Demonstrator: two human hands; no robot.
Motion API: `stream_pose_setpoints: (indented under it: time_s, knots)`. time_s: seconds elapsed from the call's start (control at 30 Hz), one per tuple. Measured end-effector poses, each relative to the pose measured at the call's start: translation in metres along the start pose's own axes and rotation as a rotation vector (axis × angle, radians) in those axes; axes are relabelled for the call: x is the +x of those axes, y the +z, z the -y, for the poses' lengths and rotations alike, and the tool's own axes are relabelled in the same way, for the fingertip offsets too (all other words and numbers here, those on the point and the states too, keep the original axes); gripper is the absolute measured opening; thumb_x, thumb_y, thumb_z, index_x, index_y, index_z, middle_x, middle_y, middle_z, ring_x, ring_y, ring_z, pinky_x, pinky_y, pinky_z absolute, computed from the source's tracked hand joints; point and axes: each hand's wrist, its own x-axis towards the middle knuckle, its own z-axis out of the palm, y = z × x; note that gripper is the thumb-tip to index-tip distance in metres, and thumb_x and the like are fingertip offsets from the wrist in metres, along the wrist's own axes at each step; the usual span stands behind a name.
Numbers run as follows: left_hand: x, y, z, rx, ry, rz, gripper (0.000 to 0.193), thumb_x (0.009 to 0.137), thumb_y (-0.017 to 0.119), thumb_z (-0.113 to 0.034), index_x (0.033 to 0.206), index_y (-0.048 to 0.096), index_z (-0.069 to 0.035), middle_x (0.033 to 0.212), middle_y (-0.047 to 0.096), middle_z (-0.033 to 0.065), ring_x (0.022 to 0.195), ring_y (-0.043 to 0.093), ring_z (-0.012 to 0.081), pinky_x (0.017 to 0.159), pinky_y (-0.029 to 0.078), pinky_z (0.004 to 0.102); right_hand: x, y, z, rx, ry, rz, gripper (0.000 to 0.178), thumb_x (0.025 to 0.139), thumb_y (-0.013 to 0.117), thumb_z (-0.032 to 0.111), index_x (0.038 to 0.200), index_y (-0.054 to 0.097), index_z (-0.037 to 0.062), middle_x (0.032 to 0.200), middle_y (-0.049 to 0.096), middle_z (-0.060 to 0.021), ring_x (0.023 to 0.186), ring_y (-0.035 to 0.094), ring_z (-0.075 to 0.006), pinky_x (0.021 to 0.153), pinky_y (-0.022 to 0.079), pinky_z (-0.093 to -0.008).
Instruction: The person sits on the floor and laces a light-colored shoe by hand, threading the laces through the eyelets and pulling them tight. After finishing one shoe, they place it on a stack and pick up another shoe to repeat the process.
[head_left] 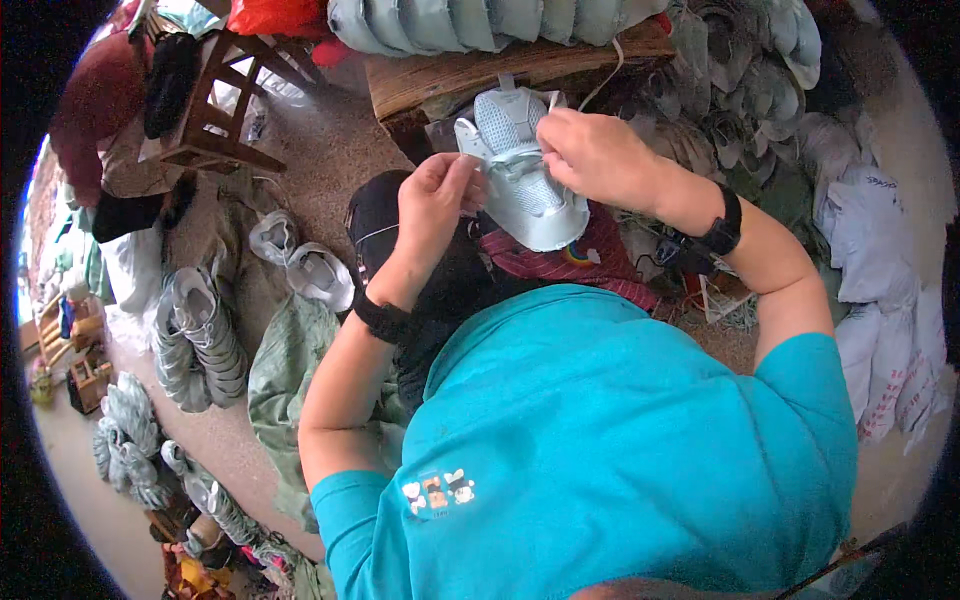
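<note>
A pale grey-white shoe upper (538,212) rests over my lap, its toe toward me and its perforated tongue (507,118) standing up at the far end. My left hand (437,198) is closed in a pinch at the left edge of the upper's opening. Thumb and fingers hide what is between them, perhaps a thin lace. On the other side my right hand (603,152) is closed, its fingertips gripping the upper's right edge by the tongue. A dark red cloth with a rainbow patch (580,252) lies under the upper.
Ahead stands a wooden bench (440,85) bearing a long row of nested grey uppers (490,25). More stacked uppers (205,335) and two loose ones (320,275) lie on the floor at left, near a wooden chair (225,110). White sacks (870,240) pile up at right.
</note>
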Motion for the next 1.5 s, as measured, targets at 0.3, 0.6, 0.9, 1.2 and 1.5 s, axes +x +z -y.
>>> stream_pose_setpoints:
  time_s: [0.3,0.6,0.9,1.2,1.5]
  knots:
    - [0.002,0.003,0.008,0.133,0.064,-0.050,0.025,0.098,0.055,-0.024,0.099,0.066,-0.001,0.074,0.059,-0.0018,0.062,0.052,0.0055,0.056,0.043,0.0204,-0.007,0.007,0.003,0.010,0.003,-0.085,0.013,0.080,0.060,0.009,0.089,0.053,0.0038,0.079,0.058,-0.0140,0.076,0.061,-0.0341,0.066,0.048,-0.0420]
    - [0.002,0.006,0.006,0.231,0.074,0.002,0.024,0.095,0.059,-0.023,0.094,0.067,-0.001,0.074,0.058,-0.0047,0.065,0.048,0.0036,0.056,0.038,0.0198,-0.012,-0.013,-0.016,0.435,0.197,-0.142,0.010,0.088,0.057,0.011,0.090,0.053,0.0031,0.072,0.049,-0.0007,0.067,0.045,-0.0066,0.059,0.042,-0.0269]
    - [0.007,0.004,0.004,0.231,-0.010,0.066,0.023,0.093,0.059,-0.021,0.092,0.067,0.000,0.076,0.060,-0.0044,0.066,0.049,0.0047,0.059,0.039,0.0205,-0.034,-0.029,-0.047,0.082,0.157,0.067,0.015,0.085,0.056,0.008,0.099,0.057,0.0022,0.104,0.060,-0.0121,0.095,0.060,-0.0300,0.081,0.049,-0.0377]
    - [0.020,-0.002,0.001,0.242,-0.045,0.034,0.020,0.090,0.057,-0.019,0.084,0.067,-0.002,0.075,0.059,-0.0037,0.065,0.049,0.0065,0.058,0.038,0.0214,0.017,-0.032,-0.049,0.023,-0.297,0.145,0.031,0.075,0.070,0.003,0.102,0.055,0.0030,0.109,0.055,-0.0104,0.100,0.059,-0.0281,0.081,0.049,-0.0360]
    - [0.030,0.003,-0.036,1.050,0.311,0.072,0.019,0.087,0.063,-0.022,0.086,0.062,-0.003,0.080,0.059,0.0069,0.073,0.060,0.0242,0.066,0.049,0.0351,0.043,-0.039,-0.065,0.056,-0.264,0.443,0.034,0.067,0.076,0.011,0.093,0.055,0.0034,0.097,0.055,-0.0132,0.095,0.058,-0.0352,0.079,0.049,-0.0437]
